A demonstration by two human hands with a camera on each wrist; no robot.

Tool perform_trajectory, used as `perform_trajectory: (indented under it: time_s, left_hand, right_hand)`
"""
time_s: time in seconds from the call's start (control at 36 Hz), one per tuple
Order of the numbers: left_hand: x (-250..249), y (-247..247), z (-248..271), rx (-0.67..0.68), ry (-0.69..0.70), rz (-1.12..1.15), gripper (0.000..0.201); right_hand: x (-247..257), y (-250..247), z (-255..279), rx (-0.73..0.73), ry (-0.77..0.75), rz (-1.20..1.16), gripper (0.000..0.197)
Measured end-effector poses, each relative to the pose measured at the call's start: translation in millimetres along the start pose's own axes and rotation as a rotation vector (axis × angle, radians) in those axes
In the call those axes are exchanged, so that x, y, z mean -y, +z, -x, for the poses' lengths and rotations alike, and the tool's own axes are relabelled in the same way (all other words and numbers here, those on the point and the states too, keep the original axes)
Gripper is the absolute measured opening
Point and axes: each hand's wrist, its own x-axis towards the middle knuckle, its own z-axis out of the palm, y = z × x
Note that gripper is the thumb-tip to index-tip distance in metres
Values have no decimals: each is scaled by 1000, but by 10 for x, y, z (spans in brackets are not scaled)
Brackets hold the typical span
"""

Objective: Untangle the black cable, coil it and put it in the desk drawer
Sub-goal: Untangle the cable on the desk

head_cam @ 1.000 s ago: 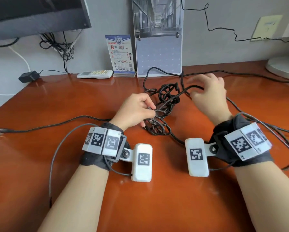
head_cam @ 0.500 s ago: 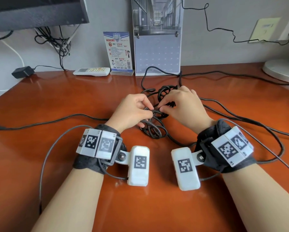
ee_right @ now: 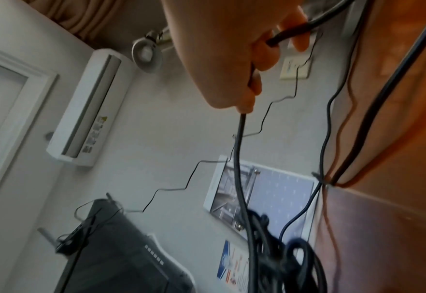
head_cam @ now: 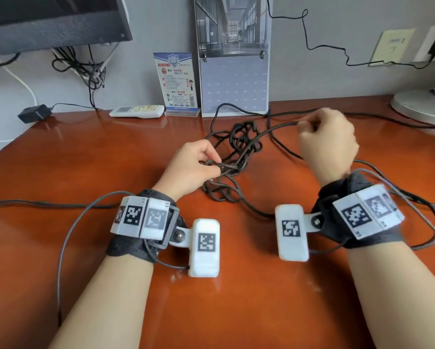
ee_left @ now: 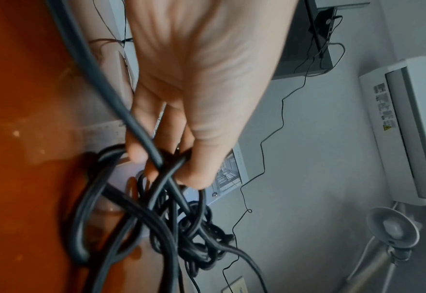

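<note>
Black rubber-sheathed cable (head_cam: 244,144), the thin round kind, lies on the glossy orange-brown wooden tabletop (head_cam: 90,157) with a dense knot of loops bunched between the two hands. The left hand (head_cam: 193,170) has a closed grip, thumb and fingertips pinching several strands together at the near edge of the knot; from the left wrist view the snarl hangs just beyond that grip. The right hand (head_cam: 329,144) is also closed, fist curled round a single strand that runs taut from its grip down into the knot, while more slack trails away past the wrist on the outer side.

Judging by this, the work sits early in the first step: one length is being drawn free, yet most of the tangle looks unbroken. Nothing is coiled, and no desk drawer shows in any view, so untangling, coiling and stowing all appear to remain.
</note>
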Motion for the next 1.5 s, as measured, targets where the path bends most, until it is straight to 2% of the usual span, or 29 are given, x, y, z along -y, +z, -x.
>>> perform_trajectory:
  time_s: [0.08, 0.17, 0.25, 0.33, 0.42, 0.5, 0.61, 0.83, 0.94, 1.11, 1.19, 1.28, 1.33, 1.42, 1.5]
  left_hand:
    - [22, -47, 6, 1, -22, -3, 22]
    - [9, -32, 3, 5, -33, 12, 22]
    - [-3, -11, 6, -2, -35, 2, 22]
    - [-4, -7, 9, -2, -32, 2, 21]
    - [-16, 5, 15, -2, -27, 0, 21]
    - [-20, 21, 19, -6, -16, 5, 22]
    - [-38, 39, 31, -20, 30, 22, 26]
    - [-64, 55, 49, -9, 83, -52, 24]
    - [-14, 20, 38, -24, 100, -161, 21]
    - [60, -41, 3, -104, 45, -205, 24]
    - [44, -33, 3, -93, 31, -136, 25]
    - [12, -20, 19, -74, 29, -107, 22]
    - [-8, -8, 27, -61, 38, -99, 21]
    - [-39, 15, 42, -40, 62, -83, 25]
    - [-50, 45, 38, -31, 73, -68, 29]
  right_hand:
    - [-160, -101, -97, -52, 119, 8, 21]
    - [-260, -65, -112, 24, 84, 9, 24]
    - [-244, 7, -98, 122, -89, 29, 38]
    - [-117, 65, -36, 172, -341, -23, 45]
    - [50, 136, 89, 283, -587, -97, 33]
    - [181, 225, 236, 441, -710, -58, 22]
    - [245, 275, 334, 535, -651, 19, 16]
    - [250, 271, 307, 547, -593, 87, 16]
    - [166, 182, 202, 408, -498, 72, 14]
    - [-140, 9, -71, 48, -219, 100, 17]
    - [-259, -21, -113, -7, -104, 132, 21]
    - [-248, 36, -76, 12, -170, 149, 30]
    - [-155, 92, -16, 62, -318, 82, 36]
    - [34, 175, 119, 249, -534, -117, 32]
    - [169, 281, 250, 456, -648, -135, 27]
